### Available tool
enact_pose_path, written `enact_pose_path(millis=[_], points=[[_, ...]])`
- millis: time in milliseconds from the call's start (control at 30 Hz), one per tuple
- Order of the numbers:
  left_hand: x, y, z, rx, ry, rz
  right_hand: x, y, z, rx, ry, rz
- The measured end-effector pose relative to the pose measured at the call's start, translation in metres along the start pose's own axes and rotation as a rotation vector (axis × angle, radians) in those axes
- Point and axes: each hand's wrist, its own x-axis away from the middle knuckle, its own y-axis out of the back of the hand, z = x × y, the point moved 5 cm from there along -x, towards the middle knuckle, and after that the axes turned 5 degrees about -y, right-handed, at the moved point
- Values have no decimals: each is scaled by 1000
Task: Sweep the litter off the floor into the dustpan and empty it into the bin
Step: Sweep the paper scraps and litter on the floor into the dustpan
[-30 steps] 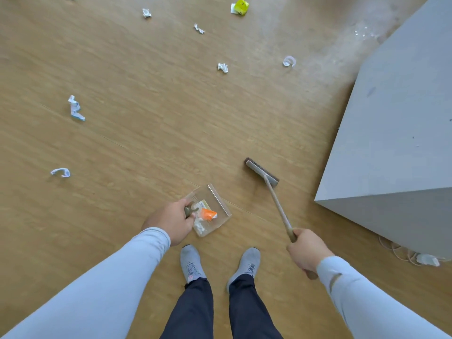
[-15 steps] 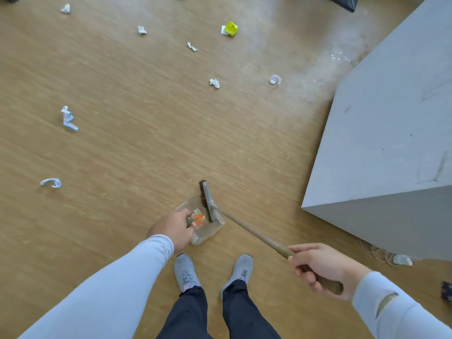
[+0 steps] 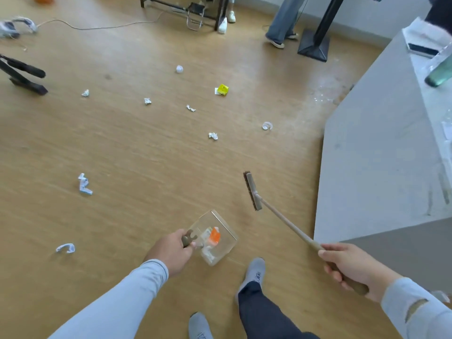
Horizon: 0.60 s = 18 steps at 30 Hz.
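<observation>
1. Head view: left hand [image 3: 171, 250] grips the clear dustpan [image 3: 215, 237] by its handle; orange and white litter lies inside.
2. Right hand [image 3: 352, 265] grips the broom [image 3: 276, 211], its head right of the dustpan.
3. Paper scraps [image 3: 213, 135] lie farther out on the floor [image 3: 137, 152].

A workroom or lab-like office: a wood-look floor [image 3: 151, 152], a large grey counter [image 3: 381, 152] at three o'clock, a black stand base [image 3: 314, 48] and cable [image 3: 97, 26] toward twelve, tripod legs [image 3: 22, 74] at ten, and a standing person's legs [image 3: 283, 20].
</observation>
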Motion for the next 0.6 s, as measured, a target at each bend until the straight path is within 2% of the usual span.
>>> enact_pose_path(millis=[167, 400, 600], points=[[-52, 30, -47, -10, -7, -46, -60, 29, 19, -43, -76, 13], [-139, 79, -138, -45, 2, -116, -133, 85, 115, 53, -74, 37], [-213, 104, -196, -37, 5, -151, -172, 141, 181, 3, -30, -72]])
